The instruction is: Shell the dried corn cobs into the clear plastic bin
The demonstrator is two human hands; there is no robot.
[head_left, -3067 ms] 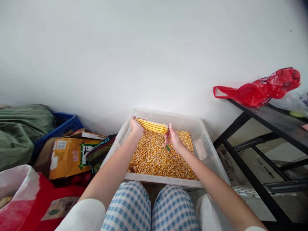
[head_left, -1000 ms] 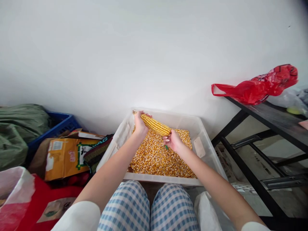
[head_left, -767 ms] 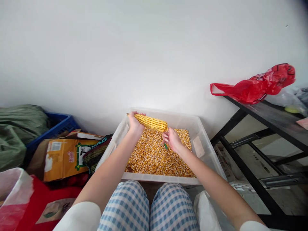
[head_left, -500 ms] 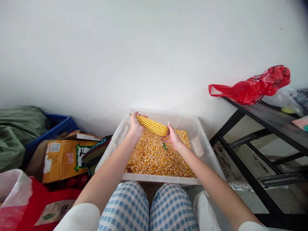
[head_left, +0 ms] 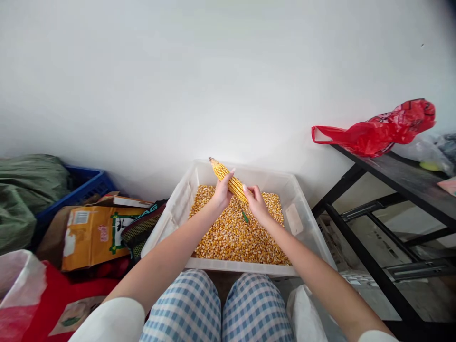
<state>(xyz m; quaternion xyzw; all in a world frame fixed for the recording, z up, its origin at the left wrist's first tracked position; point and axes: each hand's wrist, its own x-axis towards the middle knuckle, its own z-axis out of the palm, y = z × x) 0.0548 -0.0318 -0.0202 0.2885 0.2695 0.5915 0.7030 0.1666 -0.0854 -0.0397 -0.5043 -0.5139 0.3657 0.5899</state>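
Observation:
A yellow corn cob (head_left: pixel 236 186), covered in kernels, is held between my two hands above a white plastic bin (head_left: pixel 208 264). It slants, its tapered tip at the upper left. My left hand (head_left: pixel 223 191) is wrapped round its middle, with the thumb on top. At the lower right end, my right hand (head_left: pixel 255 202) grips the cob with closed fingers. Loose corn kernels (head_left: pixel 235 237) lie heaped in the bin below. A small green object (head_left: pixel 245 216) sits on the kernels just under my hands; its kind is hard to make out.
To the right stands a black-framed table (head_left: pixel 413 183) with a red plastic bag (head_left: pixel 388 128) on it. On the left are a cardboard box (head_left: pixel 90 235), a blue crate (head_left: pixel 81 187) with green cloth (head_left: pixel 32 190), and a red bag (head_left: pixel 46 308). A white wall rises behind the bin.
My left hand has shifted from the cob's tip end to its middle. The cob now tilts more steeply, and my right hand has closed on its lower end.

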